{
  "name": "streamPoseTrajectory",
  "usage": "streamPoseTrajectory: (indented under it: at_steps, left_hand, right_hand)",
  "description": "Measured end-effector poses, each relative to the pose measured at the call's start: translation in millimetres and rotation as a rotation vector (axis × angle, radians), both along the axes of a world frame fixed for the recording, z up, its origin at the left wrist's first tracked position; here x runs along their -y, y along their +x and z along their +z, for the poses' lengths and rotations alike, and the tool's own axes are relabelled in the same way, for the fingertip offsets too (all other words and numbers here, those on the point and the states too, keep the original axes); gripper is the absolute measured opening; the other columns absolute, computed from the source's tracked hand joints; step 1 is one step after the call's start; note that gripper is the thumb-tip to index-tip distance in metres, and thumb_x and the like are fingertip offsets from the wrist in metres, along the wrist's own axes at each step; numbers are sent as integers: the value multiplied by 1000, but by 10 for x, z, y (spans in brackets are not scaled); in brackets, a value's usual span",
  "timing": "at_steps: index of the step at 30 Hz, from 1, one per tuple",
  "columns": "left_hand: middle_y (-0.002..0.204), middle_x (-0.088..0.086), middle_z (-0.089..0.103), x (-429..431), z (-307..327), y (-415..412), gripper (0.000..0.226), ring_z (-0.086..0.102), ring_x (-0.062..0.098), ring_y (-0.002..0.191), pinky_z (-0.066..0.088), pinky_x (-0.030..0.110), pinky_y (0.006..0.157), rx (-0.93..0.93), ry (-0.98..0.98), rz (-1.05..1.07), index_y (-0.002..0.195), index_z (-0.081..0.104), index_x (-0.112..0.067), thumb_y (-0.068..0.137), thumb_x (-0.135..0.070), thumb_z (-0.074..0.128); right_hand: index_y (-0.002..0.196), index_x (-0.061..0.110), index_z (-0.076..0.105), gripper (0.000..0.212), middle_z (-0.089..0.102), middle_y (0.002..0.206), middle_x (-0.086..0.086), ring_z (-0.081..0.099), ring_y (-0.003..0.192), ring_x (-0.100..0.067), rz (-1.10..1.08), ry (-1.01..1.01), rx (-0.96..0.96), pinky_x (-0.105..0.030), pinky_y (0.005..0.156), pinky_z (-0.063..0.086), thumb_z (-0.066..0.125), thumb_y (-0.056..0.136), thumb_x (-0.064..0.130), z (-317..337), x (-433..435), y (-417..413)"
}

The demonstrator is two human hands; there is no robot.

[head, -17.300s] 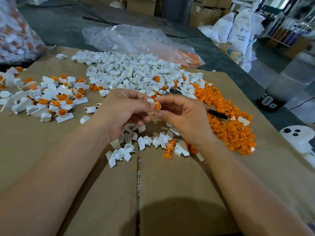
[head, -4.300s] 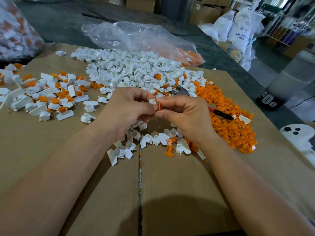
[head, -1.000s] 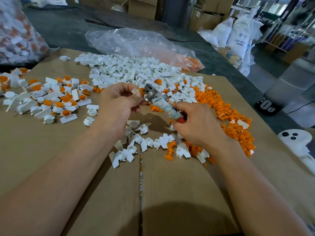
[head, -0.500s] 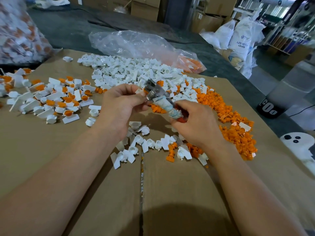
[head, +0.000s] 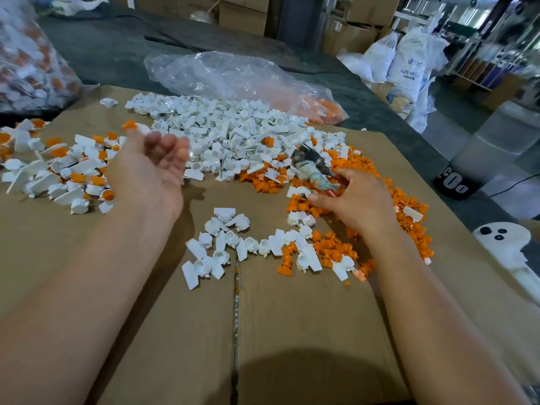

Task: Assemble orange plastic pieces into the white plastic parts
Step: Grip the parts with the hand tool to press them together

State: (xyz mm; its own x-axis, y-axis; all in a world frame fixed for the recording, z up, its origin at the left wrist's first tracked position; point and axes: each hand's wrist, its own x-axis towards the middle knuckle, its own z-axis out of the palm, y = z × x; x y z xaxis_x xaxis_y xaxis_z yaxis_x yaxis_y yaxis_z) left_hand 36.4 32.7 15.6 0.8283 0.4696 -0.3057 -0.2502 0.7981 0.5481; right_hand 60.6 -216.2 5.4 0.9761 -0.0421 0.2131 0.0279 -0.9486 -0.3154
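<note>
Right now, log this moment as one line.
left hand: open, palm up, beside assembled pile | right hand: grips wrapped tool on orange pieces | white parts: heaped beyond both hands

Cardboard (head: pixel 292 331) covers the table (head: pixel 117 54) before you. At its far middle lies the heap of caps (head: pixel 228 135), with a plastic bag (head: pixel 233 74) behind it. The plugs (head: pixel 409 206) spread to its right, and the tool (head: pixel 312 168) rests on them, handle in your right hand (head: pixel 359 200). Finished pieces (head: pixel 58 171) lie left of your left hand (head: pixel 149 176). A small cluster of caps (head: pixel 222 244) sits nearest you.
</note>
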Motion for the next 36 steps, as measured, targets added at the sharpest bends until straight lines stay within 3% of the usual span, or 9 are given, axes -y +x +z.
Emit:
streamPoseTrajectory:
  at_steps: [6, 9, 13, 16, 19, 23, 26, 30, 36]
  left_hand:
    - [46, -1, 60, -60, 28, -7, 27, 65, 12, 51, 49, 17, 51, -16, 110, 35, 80, 55, -9, 98, -25, 43]
    - [58, -7, 63, 26, -11, -2, 8, 63, 7, 54, 48, 17, 50, -143, 735, -76, 85, 62, -12, 90, -12, 56]
    - [111, 2, 60, 103, -164, -11, 26, 54, 16, 100, 39, 28, 88, -198, 1719, -114, 114, 64, -15, 89, -17, 59]
    - [141, 9, 42, 134, -221, 50, 41, 36, 29, 129, 23, 33, 105, -195, 1951, -232, 133, 50, -17, 92, -16, 53]
    - [148, 8, 35, 149, -279, 84, 43, 30, 28, 134, 13, 28, 105, -191, 2139, -305, 137, 45, -16, 94, -12, 47]
    - [125, 13, 58, 131, -279, 76, 34, 47, 29, 118, 30, 30, 94, -164, 2186, -247, 119, 62, -8, 89, -1, 48]
    - [115, 11, 63, 128, -254, 68, 29, 55, 30, 107, 42, 36, 85, -251, 2163, -231, 112, 67, -11, 88, -4, 53]
    - [110, 10, 64, 147, -240, 55, 24, 57, 28, 103, 44, 35, 83, -237, 2090, -225, 108, 68, -12, 88, -7, 56]
    - [93, -11, 56, 226, -163, -27, 30, 54, 8, 83, 34, 6, 68, -59, 1647, -204, 116, 61, -19, 88, -12, 62]
  right_hand:
    - [129, 16, 50, 79, 56, 124, -4, 50, 113, -22, 0, -21, -38, -34, 85, 41, 65, 68, 64, -4, -17, 7]
    - [125, 15, 52, 77, 56, 123, -5, 50, 113, -22, 18, -19, -57, -35, 85, 40, 62, 68, 67, -3, -33, -3]
    - [133, 17, 45, 85, 50, 133, -5, 45, 122, -23, 16, 10, -109, -40, 97, 37, 61, 67, 68, 1, -36, 6]
    - [134, 17, 44, 85, 47, 133, -7, 43, 122, -25, 11, -12, -138, -39, 96, 37, 59, 68, 69, -7, -50, 11]
    - [135, 17, 43, 85, 45, 133, -8, 41, 123, -25, 10, -24, -139, -38, 96, 36, 57, 70, 69, -11, -57, 13]
    - [135, 18, 44, 81, 44, 134, -7, 40, 124, -24, 19, -20, -140, -38, 98, 35, 54, 72, 69, -10, -76, 2]
    - [126, 20, 54, 59, 50, 128, -2, 42, 122, -19, 71, 117, 60, -30, 95, 33, 57, 79, 57, 40, -119, -57]
    - [98, 24, 70, 21, 53, 84, 12, 47, 77, 0, 273, 187, 206, -15, 68, 35, 61, 84, 37, 95, -243, -184]
    - [108, 24, 67, 23, 51, 89, 5, 46, 86, -11, 364, -99, -25, -25, 70, 34, 54, 89, 30, 25, -348, -197]
